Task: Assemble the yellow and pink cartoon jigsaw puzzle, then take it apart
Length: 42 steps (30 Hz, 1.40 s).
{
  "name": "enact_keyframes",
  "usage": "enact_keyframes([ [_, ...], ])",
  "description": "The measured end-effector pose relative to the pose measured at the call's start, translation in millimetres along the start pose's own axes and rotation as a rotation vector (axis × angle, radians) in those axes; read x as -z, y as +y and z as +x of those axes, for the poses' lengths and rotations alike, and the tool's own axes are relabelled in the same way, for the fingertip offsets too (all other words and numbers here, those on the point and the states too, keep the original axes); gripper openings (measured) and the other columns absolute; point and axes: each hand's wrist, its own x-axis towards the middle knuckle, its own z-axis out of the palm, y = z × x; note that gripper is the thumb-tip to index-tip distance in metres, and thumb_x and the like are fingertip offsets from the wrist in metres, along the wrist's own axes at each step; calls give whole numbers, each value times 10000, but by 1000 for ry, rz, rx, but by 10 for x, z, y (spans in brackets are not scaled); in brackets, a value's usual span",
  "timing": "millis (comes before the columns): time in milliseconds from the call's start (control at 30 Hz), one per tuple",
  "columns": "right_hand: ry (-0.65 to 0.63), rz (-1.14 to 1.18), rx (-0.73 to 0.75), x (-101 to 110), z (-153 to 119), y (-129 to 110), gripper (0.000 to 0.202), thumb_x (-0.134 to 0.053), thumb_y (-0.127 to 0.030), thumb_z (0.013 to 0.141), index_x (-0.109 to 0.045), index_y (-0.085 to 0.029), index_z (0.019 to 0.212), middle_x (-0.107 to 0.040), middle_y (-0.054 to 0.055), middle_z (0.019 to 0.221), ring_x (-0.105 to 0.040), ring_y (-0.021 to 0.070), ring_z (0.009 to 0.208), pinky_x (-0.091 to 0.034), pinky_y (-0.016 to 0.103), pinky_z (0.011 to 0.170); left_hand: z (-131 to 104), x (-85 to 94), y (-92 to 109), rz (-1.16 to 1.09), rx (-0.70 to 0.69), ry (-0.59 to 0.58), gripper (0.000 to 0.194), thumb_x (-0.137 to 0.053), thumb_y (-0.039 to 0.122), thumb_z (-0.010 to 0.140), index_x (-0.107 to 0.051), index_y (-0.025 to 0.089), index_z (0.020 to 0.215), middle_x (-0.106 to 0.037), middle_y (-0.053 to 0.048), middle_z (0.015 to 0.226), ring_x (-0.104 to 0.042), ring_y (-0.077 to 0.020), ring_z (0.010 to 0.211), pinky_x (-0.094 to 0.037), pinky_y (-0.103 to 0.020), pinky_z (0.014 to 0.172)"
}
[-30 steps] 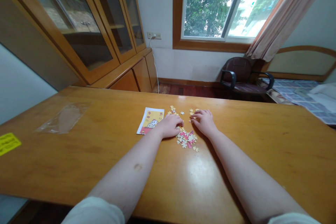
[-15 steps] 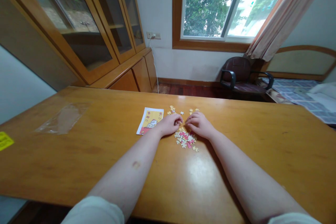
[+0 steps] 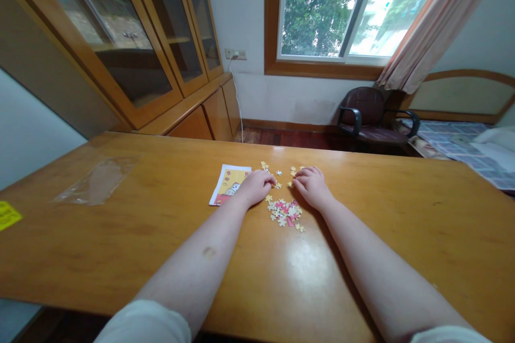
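Observation:
A pile of pink, white and yellow puzzle pieces [image 3: 285, 212] lies on the wooden table, just nearer to me than my hands. My left hand [image 3: 258, 187] rests over the right edge of the picture card [image 3: 230, 181], fingers curled together beside a few loose pieces [image 3: 278, 185]; whatever is under the fingertips is too small to name. On the other side, my right hand [image 3: 310, 186] has its fingers bent together, its tips at a small yellow piece [image 3: 290, 184]. More loose pieces [image 3: 264, 166] lie beyond the hands.
A clear plastic bag [image 3: 98, 181] lies on the left part of the table [image 3: 161, 236], with a yellow label [image 3: 8, 215] at the far left edge. Beyond the table stand a glass-door cabinet [image 3: 173, 27], an armchair [image 3: 368, 115] and a bed [image 3: 462, 139].
My hands have moved apart, the left slightly left and the right slightly right. Pieces between them now show, and one yellow piece lies at the pile's upper left.

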Motion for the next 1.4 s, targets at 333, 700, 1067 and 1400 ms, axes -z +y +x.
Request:
enact_keyframes([
  [333,53,101,54,4,2,13,327,-465,-359,932,-725,-218,793,-693,57,928,-561,215,971,-339,438,986,-64,59,85,91,-63,-182,289,-503,191,755,-755,263,876,-743,7,868,-643,-180,831,-471,-288,790],
  [700,55,136,86,-3,11,7,287,-486,-338,919,-730,-227,815,-697,60,901,-577,215,945,-369,439,974,-60,69,109,62,-159,-179,308,-497,166,769,-748,258,923,-736,-1,876,-637,-173,824,-459,-289,786],
  [1067,-139,239,228,67,9,-71,288,-484,-342,930,-750,-257,856,-706,28,910,-573,191,939,-393,398,923,-37,78,162,47,-155,-101,337,-484,134,795,-709,238,1023,-691,-34,1017,-565,-208,1019,-379,-382,956],
  [1400,-57,249,188,101,10,-22,404,-455,-378,934,-739,-236,684,-705,45,833,-581,195,853,-414,396,870,-26,47,129,105,-72,-59,283,-480,149,794,-714,241,923,-712,-16,961,-581,-208,977,-395,-386,952],
])
